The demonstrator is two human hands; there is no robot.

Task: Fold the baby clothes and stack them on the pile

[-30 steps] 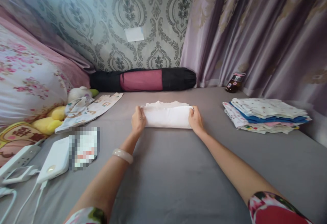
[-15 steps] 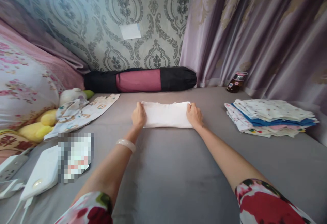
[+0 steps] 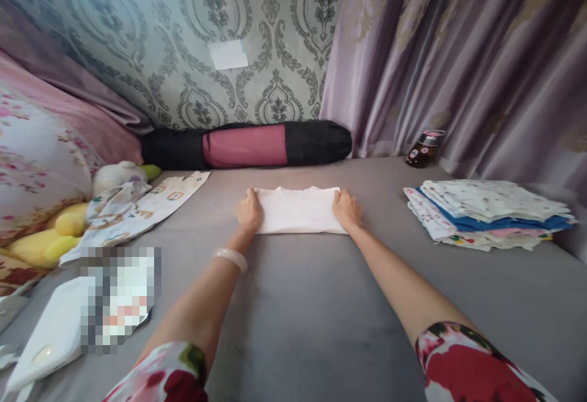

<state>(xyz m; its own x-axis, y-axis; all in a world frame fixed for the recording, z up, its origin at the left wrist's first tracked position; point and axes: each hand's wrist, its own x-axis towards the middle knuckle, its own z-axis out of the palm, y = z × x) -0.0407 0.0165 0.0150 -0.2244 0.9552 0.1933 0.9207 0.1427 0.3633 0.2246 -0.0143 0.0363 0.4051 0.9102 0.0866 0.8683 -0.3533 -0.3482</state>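
A white folded piece of clothing point(image 3: 298, 211) lies as a wide rectangle on the grey bed sheet point(image 3: 302, 304); its exact kind does not show. My left hand point(image 3: 250, 211) is closed on its left end, thumb at the upper corner, with a pale bangle point(image 3: 230, 259) round the wrist. At the right end, my right hand point(image 3: 347, 210) grips the other side in the same way. Between the two hands the cloth is stretched flat, and its far edge is slightly wavy.
Folded clothes point(image 3: 486, 212) are stacked at the right, with a dark bottle point(image 3: 424, 150) behind them. A black and pink roll bag point(image 3: 247, 144) lies along the wall. Leftward are printed clothing point(image 3: 151, 203), plush toys point(image 3: 121, 175), a white power bank point(image 3: 55, 322) and a blurred-out item point(image 3: 126, 298).
Both hands still grip the white cloth, which sits slightly lower in view. Its far edge looks a little wavier. The view has shifted slightly, moving the left-hand things further left.
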